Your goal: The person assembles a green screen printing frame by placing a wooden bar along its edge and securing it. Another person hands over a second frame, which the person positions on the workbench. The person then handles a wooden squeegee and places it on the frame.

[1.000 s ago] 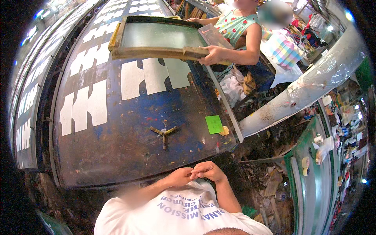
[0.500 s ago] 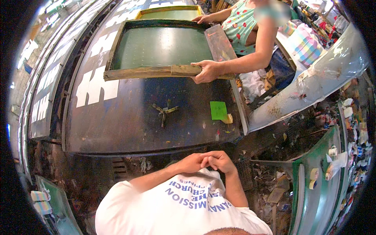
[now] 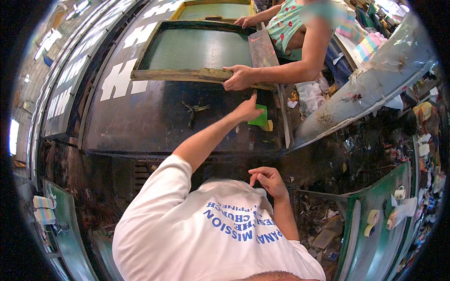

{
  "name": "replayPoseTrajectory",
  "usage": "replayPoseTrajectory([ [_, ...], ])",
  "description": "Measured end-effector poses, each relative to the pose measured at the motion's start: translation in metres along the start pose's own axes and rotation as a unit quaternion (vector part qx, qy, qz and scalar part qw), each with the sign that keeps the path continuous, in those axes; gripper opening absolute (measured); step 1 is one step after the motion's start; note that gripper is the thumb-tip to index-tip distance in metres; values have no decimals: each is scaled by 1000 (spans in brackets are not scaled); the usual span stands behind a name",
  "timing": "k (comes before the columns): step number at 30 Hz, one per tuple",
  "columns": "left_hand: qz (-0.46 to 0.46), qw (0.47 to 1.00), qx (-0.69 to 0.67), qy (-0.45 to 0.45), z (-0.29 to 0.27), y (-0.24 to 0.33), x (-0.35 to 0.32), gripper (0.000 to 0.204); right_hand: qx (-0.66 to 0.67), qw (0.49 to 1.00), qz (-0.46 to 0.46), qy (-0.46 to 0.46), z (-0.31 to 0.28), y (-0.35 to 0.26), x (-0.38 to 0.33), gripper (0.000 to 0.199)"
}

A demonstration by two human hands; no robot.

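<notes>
My left hand [image 3: 247,111] reaches forward over the dark table [image 3: 140,117], its index finger stretched toward the near edge of a wood-framed screen [image 3: 201,47]. It holds nothing, and its thumb overlaps the green square [image 3: 261,118] in view. Close to my shirt, my right hand [image 3: 273,183] hovers empty with loosely bent fingers apart. Another person's hand [image 3: 238,77] grips the screen's near rail; that person's other hand [image 3: 244,21] is at the far side. Left of my left hand lies a three-armed piece [image 3: 192,112].
Behind the screen sits a yellow-framed one [image 3: 215,10]. A small yellowish piece [image 3: 268,125] lies beside the green square. White cut shapes [image 3: 117,79] cover the table's left part. A plastic-wrapped grey column [image 3: 347,89] rises at right, near a green panel [image 3: 375,225] holding tape rolls.
My hands, clasped together before, are now apart. The left has reached forward over the table, pointing; the right stays near my body. The other person still holds the screen.
</notes>
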State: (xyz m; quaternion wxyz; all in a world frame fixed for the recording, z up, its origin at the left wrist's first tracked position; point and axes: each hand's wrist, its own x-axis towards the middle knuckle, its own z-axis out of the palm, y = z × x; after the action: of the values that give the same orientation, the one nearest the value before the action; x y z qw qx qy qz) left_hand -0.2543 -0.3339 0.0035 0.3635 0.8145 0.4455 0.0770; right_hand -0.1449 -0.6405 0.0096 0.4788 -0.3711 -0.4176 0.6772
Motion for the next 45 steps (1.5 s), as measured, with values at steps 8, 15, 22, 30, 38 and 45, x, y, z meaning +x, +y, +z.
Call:
replayPoseTrajectory([
  [8,-76,995,41,40,22,-4,58,102,-45,998,-37,-2,5,-2,-22,33],
  [15,-92,987,127,25,4,5,64,88,-17,998,41,50,-11,0,-50,30],
  [22,56,992,71,92,21,14,42,65,-25,997,55,46,-14,-1,-71,32],
  [30,184,957,-179,134,114,41,-145,24,-23,995,47,80,-35,5,-88,30],
  [38,35,938,-343,44,138,25,-220,11,-52,994,94,-5,-42,16,-55,30],
  [45,2,952,-277,129,109,1,-231,13,-70,982,123,-122,-17,12,-12,34],
])
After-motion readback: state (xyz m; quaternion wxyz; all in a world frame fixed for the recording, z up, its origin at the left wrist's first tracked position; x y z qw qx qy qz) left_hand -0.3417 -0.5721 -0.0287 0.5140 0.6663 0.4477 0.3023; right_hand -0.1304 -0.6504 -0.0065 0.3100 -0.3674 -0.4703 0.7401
